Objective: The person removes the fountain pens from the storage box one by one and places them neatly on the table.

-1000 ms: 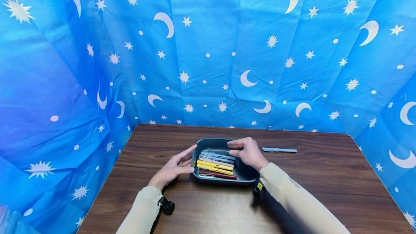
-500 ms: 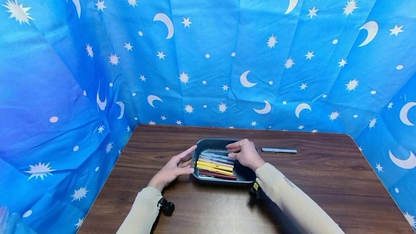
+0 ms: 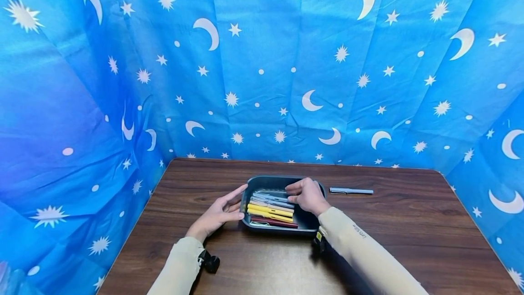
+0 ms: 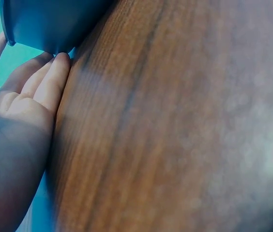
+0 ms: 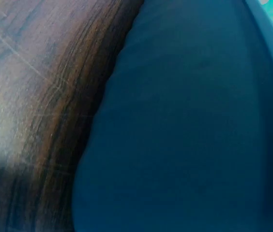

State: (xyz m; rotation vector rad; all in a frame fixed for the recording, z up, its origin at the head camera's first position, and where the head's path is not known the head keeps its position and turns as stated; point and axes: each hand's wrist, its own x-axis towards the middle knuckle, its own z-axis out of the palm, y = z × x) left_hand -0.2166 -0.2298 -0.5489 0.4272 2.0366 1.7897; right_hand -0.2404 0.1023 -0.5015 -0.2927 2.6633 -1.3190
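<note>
A dark rectangular tray (image 3: 278,230) stands on the wooden table, with several pens lying side by side in it. Yellow pens (image 3: 270,211) are in the middle, a dark red pen (image 3: 282,223) nearest the front, and blue-grey pens (image 3: 268,197) towards the back. My left hand (image 3: 217,213) rests against the tray's left end, fingers extended along the wall; the left wrist view shows its fingertips at the wall. My right hand (image 3: 309,197) reaches into the tray, thumb and fingertips bent right at the blue-grey pens' right ends. Whether it pinches a pen I cannot tell.
A single blue-grey pen (image 3: 351,190) lies on the table (image 3: 409,222) right of the tray. Blue cloth (image 3: 262,58) with moons and stars hangs behind the table and at its sides. The tray's outer wall (image 5: 175,121) fills much of the right wrist view.
My right hand has shifted slightly left and lowered towards the pens' right ends. The left hand and the tray stay in place.
</note>
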